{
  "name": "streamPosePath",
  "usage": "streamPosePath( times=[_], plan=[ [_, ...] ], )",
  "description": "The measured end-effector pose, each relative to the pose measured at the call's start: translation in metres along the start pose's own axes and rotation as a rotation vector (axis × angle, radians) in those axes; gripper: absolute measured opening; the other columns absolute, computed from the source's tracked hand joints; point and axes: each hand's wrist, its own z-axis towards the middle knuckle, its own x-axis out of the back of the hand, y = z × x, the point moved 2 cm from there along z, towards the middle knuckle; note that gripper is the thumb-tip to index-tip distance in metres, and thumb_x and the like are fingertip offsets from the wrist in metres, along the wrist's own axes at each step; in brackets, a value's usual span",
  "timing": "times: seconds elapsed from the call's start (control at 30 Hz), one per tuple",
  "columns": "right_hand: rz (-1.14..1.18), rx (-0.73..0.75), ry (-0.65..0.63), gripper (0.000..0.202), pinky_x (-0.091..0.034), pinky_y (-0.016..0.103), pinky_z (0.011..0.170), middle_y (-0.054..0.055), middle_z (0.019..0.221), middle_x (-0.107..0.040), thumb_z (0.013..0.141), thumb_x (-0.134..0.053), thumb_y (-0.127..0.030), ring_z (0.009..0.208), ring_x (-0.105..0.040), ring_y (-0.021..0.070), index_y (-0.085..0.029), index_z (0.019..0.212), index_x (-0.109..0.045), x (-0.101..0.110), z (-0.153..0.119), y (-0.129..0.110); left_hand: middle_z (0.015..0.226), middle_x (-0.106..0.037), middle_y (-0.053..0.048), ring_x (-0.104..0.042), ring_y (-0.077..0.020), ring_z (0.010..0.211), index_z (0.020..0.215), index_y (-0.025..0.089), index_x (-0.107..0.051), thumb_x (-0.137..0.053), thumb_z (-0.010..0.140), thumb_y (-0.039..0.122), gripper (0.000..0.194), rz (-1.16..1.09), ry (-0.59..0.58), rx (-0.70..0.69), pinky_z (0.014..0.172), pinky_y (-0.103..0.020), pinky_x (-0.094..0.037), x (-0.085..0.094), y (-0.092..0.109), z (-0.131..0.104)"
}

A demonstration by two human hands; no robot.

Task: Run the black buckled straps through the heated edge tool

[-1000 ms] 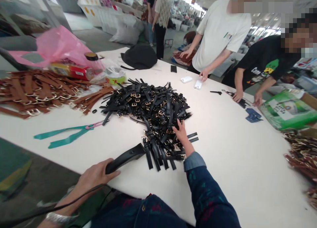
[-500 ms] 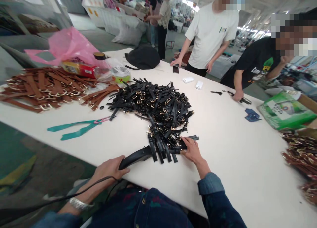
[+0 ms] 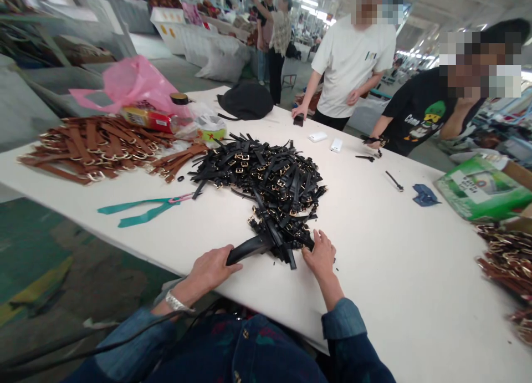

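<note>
My left hand is wrapped round a black handheld device with a cable running back past my wrist. The device's far end touches the near edge of a heap of black buckled straps. At the heap's near right edge is my right hand, fingers spread and touching the straps there; nothing shows held in it. A few straps lie lengthwise over the tip of the device.
Brown straps are piled at the left, near a pink bag. Green-handled scissors lie before them. A black cap sits at the back. Two people stand across the table, with a green box at the right.
The device and my left hand have moved right and forward into the straps, which are bunched closer together. A person at the right has lifted black straps off the table.
</note>
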Motion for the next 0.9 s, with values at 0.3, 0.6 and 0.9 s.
streamPosePath(
  times=[0.3,0.6,0.9],
  plan=[
    [0.032,0.388,0.043,0.074,-0.011,0.056,0.111,0.014,0.156,-0.021,0.077,-0.063,-0.048,0.141,-0.019,0.0338,-0.022,0.142,-0.039,-0.014,-0.029,-0.081,0.102,-0.069,-0.013,-0.064,-0.0313,0.095,0.107,0.019,-0.058,-0.055,0.080,0.049,0.040,0.011,-0.020,0.072,0.077,-0.037,-0.045,-0.006,-0.024,-0.020],
    [0.007,0.481,0.089,0.042,0.000,0.059,0.110,0.003,0.149,-0.039,0.084,-0.060,-0.037,0.137,-0.026,0.0282,-0.033,0.126,-0.056,-0.030,-0.006,-0.069,0.098,-0.070,-0.007,-0.064,-0.0275,0.093,0.107,0.024,-0.059,-0.058,0.077,0.050,0.040,-0.054,0.010,0.056,0.076,-0.033,-0.044,0.003,-0.007,-0.035],
    [0.017,0.348,0.176,0.035,-0.002,0.060,0.108,0.006,0.147,-0.041,0.079,-0.060,-0.017,0.135,-0.030,0.0295,-0.031,0.109,-0.068,-0.022,0.006,-0.063,0.097,-0.070,-0.007,-0.065,-0.0282,0.092,0.105,0.021,-0.060,-0.053,0.078,0.053,0.042,-0.061,0.037,0.157,0.073,-0.033,-0.045,0.023,-0.040,-0.065]
  ],
)
